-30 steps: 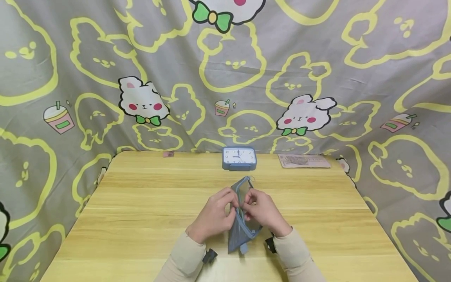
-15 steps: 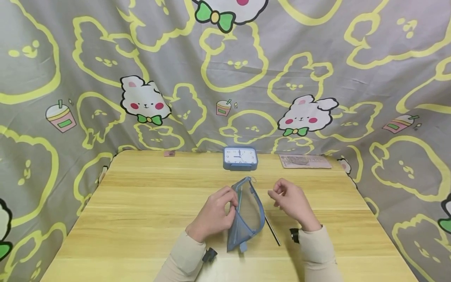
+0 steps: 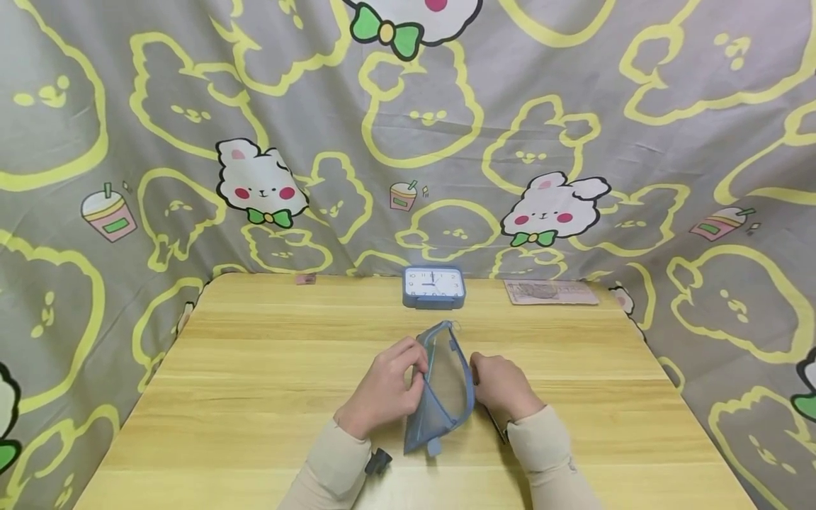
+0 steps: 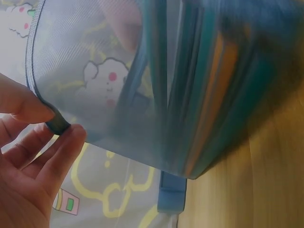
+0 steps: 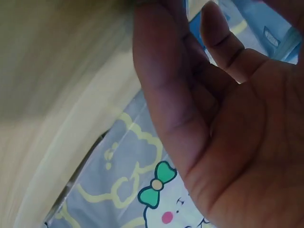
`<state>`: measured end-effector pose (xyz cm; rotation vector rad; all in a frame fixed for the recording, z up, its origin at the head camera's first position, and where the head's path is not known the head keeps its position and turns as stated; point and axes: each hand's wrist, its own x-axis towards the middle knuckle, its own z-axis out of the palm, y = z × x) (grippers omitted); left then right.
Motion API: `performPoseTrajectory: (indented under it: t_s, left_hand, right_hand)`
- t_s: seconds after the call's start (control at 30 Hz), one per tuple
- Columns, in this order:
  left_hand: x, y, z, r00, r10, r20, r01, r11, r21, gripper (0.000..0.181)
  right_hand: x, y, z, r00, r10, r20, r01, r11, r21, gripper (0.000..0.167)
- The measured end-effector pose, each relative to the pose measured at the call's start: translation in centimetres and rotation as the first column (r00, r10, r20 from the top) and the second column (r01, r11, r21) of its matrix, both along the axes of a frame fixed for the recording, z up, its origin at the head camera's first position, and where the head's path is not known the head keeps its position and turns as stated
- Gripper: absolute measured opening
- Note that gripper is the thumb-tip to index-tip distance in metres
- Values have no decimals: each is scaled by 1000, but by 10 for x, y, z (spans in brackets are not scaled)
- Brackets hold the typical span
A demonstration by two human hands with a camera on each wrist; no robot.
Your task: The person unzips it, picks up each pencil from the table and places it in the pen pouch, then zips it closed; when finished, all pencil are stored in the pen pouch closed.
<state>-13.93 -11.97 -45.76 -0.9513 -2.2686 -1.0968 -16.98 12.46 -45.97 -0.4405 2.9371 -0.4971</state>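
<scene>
A blue mesh zip pouch (image 3: 426, 418) stands on its edge on the table, its zipped mouth spread apart. My left hand (image 3: 385, 386) pinches the rim of that mouth between thumb and fingers, as the left wrist view also shows. Long slim teal and orange sticks (image 4: 213, 99) show blurred through the mesh. Just right of the pouch, my right hand (image 3: 506, 386) is low by the table, fingers bent. A dark slim pen-like stick (image 3: 497, 425) lies partly under it. Its upper end is hidden, so a grip on it cannot be made out.
A blue clock (image 3: 434, 287) stands behind the pouch. A pinkish flat banknote-like piece (image 3: 551, 292) lies at the back right, and a small pink piece (image 3: 306, 279) at the back left. A patterned curtain (image 3: 357, 127) borders the wooden table (image 3: 255, 397).
My right hand has left the pouch's mouth, moved out to the right, then come down and back left over the dark stick. My left hand keeps its pinch on the pouch.
</scene>
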Motion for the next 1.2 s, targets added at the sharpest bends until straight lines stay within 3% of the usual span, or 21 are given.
performPoseTrajectory:
  t_s: [0.13,0.27,0.33,0.4,0.47,0.53,0.67,0.8,0.93,1.2]
  left_hand:
    - [-1,1,1,1000,-5,-8,5,1000,3,19]
    - [-1,2,1,1000,-8,-9,8,1000,-2,20]
    - [-1,2,1,1000,-7,-3,7,1000,-7,19]
    - [-1,2,1,1000,-3,6,4,1000,-15,19]
    - [-1,2,2,1000,0,17,1,1000,-19,19]
    - [-1,2,2,1000,5,19,-5,1000,-19,19]
    - [-1,2,3,1000,10,1,-10,1000,-16,20]
    - [0,1,2,1000,7,-7,-7,1000,-12,20]
    - [0,1,1,1000,7,3,-7,1000,-10,19]
    - [0,2,0,1000,-4,3,4,1000,-1,21]
  right_hand:
    - [0,4,1,1000,-13,11,13,1000,-15,23]
    - [-1,19,13,997,-55,53,63,986,-155,24]
    - [-1,25,22,992,-77,104,104,951,-290,20]
    - [0,29,31,984,-71,165,136,895,-426,18]
    - [2,30,39,974,-26,225,144,835,-531,16]
    - [5,28,46,963,43,267,126,803,-582,15]
    - [11,21,52,936,156,314,71,793,-606,15]
    - [15,11,52,929,196,314,44,783,-620,17]
    - [13,-1,45,929,191,317,63,763,-644,14]
    - [10,-17,35,947,100,305,146,713,-686,13]
